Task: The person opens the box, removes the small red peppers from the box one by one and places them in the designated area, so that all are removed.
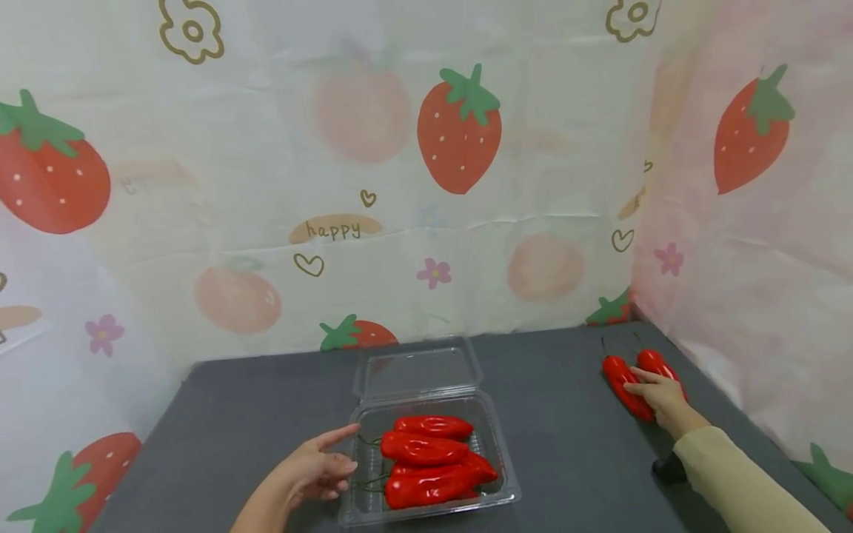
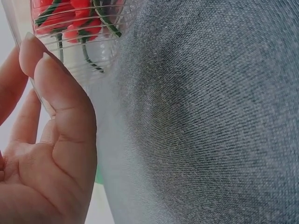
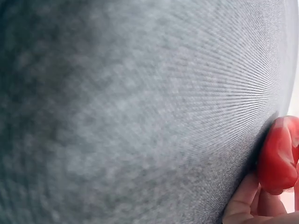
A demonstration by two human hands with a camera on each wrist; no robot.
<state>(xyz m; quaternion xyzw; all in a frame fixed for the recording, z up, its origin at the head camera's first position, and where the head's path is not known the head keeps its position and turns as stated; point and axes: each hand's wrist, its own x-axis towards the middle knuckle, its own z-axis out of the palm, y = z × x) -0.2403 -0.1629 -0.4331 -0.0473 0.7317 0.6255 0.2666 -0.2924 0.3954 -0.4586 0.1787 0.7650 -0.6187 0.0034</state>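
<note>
Packing step: left hand point(image 1: 313, 471) relaxed, fingers steadying box point(image 1: 496, 497); right hand point(image 1: 661, 394) closing on pepper point(image 1: 625, 387), grip unclear. Next: firm pinch, lift toward box.

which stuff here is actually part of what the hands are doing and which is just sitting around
In use:
- clear plastic box, lid open, red peppers inside
- left hand, fingers against the box's left wall
- two loose red peppers at the right of the grey table
- right hand resting on them

Lying about:
- small black object beside the right sleeve
- strawberry-print backdrop
</note>
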